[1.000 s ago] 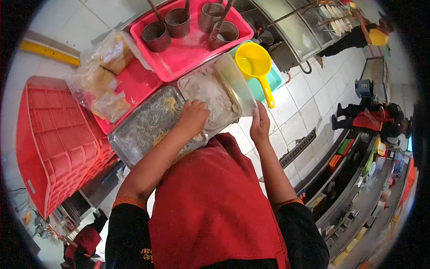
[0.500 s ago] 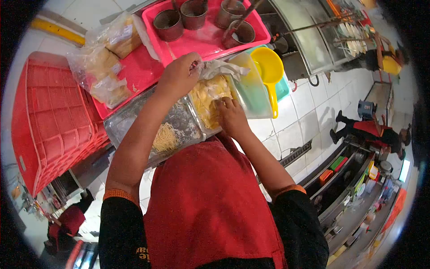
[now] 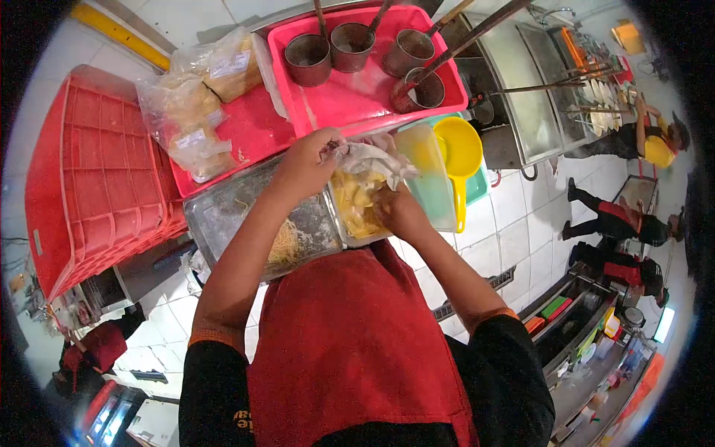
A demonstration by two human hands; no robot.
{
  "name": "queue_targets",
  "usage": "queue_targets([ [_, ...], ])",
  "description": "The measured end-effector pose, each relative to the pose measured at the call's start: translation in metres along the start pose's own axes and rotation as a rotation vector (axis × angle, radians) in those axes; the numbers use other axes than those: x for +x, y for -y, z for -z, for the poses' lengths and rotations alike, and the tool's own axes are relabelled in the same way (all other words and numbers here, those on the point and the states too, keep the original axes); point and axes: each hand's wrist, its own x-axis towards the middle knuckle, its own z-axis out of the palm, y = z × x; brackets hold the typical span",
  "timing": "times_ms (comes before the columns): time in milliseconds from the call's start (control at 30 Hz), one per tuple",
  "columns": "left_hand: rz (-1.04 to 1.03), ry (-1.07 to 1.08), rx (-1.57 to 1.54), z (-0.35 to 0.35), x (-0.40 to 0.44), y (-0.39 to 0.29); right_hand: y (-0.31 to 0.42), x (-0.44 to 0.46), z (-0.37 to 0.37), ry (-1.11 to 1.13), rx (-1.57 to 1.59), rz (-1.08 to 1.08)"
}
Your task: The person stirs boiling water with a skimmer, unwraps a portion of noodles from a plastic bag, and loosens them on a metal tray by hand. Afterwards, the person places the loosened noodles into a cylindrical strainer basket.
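Observation:
My left hand [image 3: 309, 160] is closed on a crumpled whitish cloth [image 3: 366, 160], held up over a rectangular container of yellow food pieces [image 3: 354, 203]. Inside that container is my right hand [image 3: 400, 211], its fingers curled down among the pieces under the cloth's edge; what they grip is hidden. A translucent lid [image 3: 428, 179] leans at the container's right side. Left of the container, a metal tray [image 3: 313, 223] dusted with white powder carries a small heap of thin noodles [image 3: 283, 246].
A pink tray [image 3: 357, 100] with several long-handled metal pots stands behind, beside bagged food [image 3: 195, 104]. A yellow dipper [image 3: 458, 149] lies right, over a turquoise tub. A red crate [image 3: 104, 179] stands left. Several people are farther off at both sides.
My left hand has lifted the cloth off the yellow pieces. My right hand has left the lid's edge and gone into the container. The noodle heap on the tray shows more fully.

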Motion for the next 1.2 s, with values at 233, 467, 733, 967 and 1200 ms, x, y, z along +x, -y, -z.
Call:
queue_targets([
  [233, 0.005, -0.115, -0.050, -0.019, -0.016, 0.006, -0.003, -0.036, 0.050, -0.326, 1.223, -0.565],
  [467, -0.324, 0.463, 0.349, -0.084, -0.062, 0.057, -0.012, 0.021, 0.163, -1.061, 0.619, 0.057],
  [733, 0.227, -0.093, 0.276, 0.003, -0.138, 0.079, -0.010, 0.097, 0.102, -0.623, -0.084, -0.054],
  [967, 0.777, -0.299, 0.204, 0.000, -0.237, 0.201, 0.128, 0.050, -0.088, 0.354, 0.067, 0.098],
  [1200, 0.488, -0.475, -0.251, -0.020, -0.232, 0.199, 0.176, 0.058, -0.163, 0.440, -0.101, 0.058],
])
